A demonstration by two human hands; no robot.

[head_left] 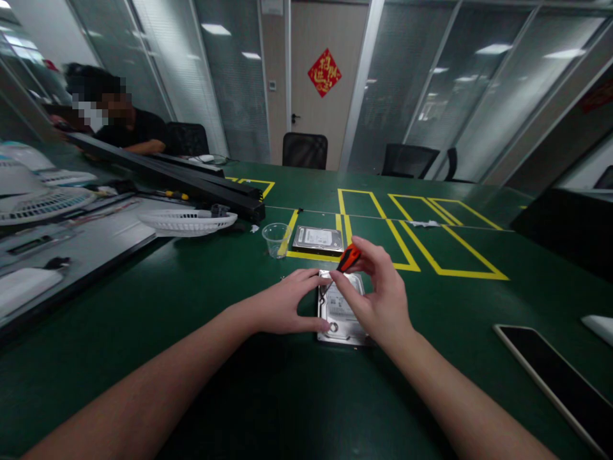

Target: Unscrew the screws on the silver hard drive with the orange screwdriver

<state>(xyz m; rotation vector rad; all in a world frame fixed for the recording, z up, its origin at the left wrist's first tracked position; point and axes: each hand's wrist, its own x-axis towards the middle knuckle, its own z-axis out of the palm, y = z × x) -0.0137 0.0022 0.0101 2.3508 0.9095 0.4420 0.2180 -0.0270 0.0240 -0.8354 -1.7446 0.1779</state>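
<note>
— What are the fingers doing?
— The right hand (380,289) has thumb and fingers clamped on a screwdriver (349,258), its stubby orange-and-black handle leaning right, the thin dark shaft slanting down-left. The left hand (283,304) holds thumb and forefinger apart, both over the hard drive (339,303).
— Where does that lie?
— Flat between the hands, under the screwdriver: a shiny metal rectangle with a pale printed label, partly covered by the right hand, and a round fitting beside the left thumb.
— Does the tip touch it?
— It's over the left edge; contact I can't tell.
— And farther out?
— A second drive (318,237), its label pale, sits within yellow tape (472,275), near a clear, round plastic cup (276,239). To the left, a white slotted shell (188,223) and long black bars (179,179).
— The surface and room?
— A smooth dark-green table (445,326); beyond it, mesh-backed chairs (305,151), glass panels (407,76) and a pale door (306,35) bearing a red diamond (324,73).
</note>
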